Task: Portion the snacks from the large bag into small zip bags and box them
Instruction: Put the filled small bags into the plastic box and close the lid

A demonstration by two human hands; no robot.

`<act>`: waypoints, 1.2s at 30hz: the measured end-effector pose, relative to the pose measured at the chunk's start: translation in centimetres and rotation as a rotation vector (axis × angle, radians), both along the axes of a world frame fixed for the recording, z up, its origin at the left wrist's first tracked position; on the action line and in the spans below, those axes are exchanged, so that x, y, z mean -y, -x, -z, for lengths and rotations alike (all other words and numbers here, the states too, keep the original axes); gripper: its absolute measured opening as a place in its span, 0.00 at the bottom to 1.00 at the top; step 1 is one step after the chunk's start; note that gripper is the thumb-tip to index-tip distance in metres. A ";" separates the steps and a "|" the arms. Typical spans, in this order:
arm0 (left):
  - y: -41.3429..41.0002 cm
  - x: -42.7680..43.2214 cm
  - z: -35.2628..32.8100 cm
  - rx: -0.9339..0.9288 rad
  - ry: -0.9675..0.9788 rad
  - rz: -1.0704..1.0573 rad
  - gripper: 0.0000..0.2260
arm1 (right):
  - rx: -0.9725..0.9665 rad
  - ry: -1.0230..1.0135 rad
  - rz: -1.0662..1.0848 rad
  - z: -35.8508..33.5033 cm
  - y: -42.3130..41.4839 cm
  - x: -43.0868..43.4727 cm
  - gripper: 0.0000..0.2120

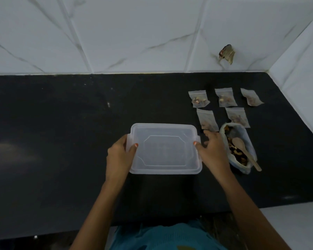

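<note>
Surface: black counter [61,123], tiled wall [134,33] far.
Axis: I see the box [163,150] lengthwise left-right.
Grip: left hand [118,156], right hand [213,153] clasp its ends.

The counter [61,141] is black. The wall [134,33] across the top is white with thin grey wavy lines. The box [163,148] in the middle is see-through and milky. On the right, the small zip bags [225,97] are clear with brown bits inside. The large bag [248,139] is pale bluish white, and its snacks [239,157] are brown and yellow. The spoon [238,141] is light brown. The shirt [161,237] at the bottom is blue-green.
</note>
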State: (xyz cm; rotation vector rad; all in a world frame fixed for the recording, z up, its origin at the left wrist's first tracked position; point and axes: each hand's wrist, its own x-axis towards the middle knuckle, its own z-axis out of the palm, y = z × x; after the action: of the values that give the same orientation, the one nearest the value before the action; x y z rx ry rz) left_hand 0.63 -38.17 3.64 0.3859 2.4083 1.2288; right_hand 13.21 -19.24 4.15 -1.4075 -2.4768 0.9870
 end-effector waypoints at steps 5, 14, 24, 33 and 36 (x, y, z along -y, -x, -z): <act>-0.4 -0.3 -0.1 -0.143 0.135 0.041 0.18 | -0.106 0.179 0.030 0.3 -0.8 -0.3 0.15; 0.2 -1.2 -2.6 -0.193 0.088 0.049 0.10 | -0.133 0.147 0.013 -1.9 -0.6 -1.4 0.15; 6.9 -5.9 -3.3 -0.257 -0.082 -0.052 0.14 | -0.295 0.148 -0.010 -3.5 6.5 -5.2 0.13; 14.1 -10.1 -0.1 -0.152 0.056 -0.026 0.17 | -0.159 0.137 0.002 0.6 14.1 -9.4 0.24; 15.0 -10.6 1.7 -0.112 0.110 -0.030 0.14 | -0.101 0.168 0.018 2.7 15.3 -9.9 0.29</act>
State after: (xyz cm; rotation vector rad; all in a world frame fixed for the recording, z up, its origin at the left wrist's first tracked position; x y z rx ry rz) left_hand -14.32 -27.62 1.89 0.3969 2.5722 1.1073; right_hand -2.08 -9.33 1.40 -1.3845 -2.3532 1.2550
